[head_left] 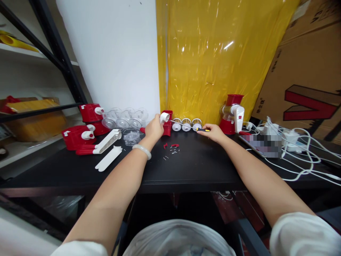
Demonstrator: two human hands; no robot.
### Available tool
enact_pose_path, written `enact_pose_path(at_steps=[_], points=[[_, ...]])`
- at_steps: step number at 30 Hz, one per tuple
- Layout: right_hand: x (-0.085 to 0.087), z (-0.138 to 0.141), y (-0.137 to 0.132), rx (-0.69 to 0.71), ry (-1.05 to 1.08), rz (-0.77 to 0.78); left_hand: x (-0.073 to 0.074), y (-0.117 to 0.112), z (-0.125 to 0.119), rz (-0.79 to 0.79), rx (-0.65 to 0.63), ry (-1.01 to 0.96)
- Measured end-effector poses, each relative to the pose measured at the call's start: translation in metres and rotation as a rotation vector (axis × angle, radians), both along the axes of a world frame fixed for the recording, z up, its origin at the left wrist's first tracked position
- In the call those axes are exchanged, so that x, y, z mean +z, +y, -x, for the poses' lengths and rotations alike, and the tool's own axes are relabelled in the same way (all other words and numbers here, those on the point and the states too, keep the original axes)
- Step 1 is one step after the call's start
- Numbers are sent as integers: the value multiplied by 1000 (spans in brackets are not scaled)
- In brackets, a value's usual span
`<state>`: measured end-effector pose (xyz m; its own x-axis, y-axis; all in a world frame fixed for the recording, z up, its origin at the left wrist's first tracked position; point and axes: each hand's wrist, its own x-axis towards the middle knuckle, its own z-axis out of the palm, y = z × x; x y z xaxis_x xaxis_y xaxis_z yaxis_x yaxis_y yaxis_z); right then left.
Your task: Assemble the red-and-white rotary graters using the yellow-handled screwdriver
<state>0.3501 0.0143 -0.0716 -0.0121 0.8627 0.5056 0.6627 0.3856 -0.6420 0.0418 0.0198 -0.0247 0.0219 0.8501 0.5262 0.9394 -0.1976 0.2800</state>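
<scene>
My left hand, with a pale bangle on the wrist, is closed round a white round plastic part. A red plastic housing is right beside it; whether the two are joined I cannot tell. In my right hand is a screwdriver with a black and yellow handle. Its long thin shaft points left, and the tip reaches the white part or very near it. Small red pieces and several loose screws lie on the black table below my hands.
Three metal drums stand behind the screwdriver. Clear plastic parts, red housings and white handle halves are at left. An assembled red-and-white grinder, a phone and tangled white cables are at right.
</scene>
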Motion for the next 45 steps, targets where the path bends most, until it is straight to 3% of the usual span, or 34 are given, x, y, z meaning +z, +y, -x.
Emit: enact_pose_path(at_steps=[14,24,30,45], points=[[2,-1,-5,133,76,245,0,0,1,-21,-10,12],[4,-6,-3,155,34,114,-2,1,1,-31,-12,14],[6,-10,-5,193,165,281,-2,0,1,-43,-14,14],[13,-16,-7,157,212,315,-1,-2,-1,-26,-7,2]])
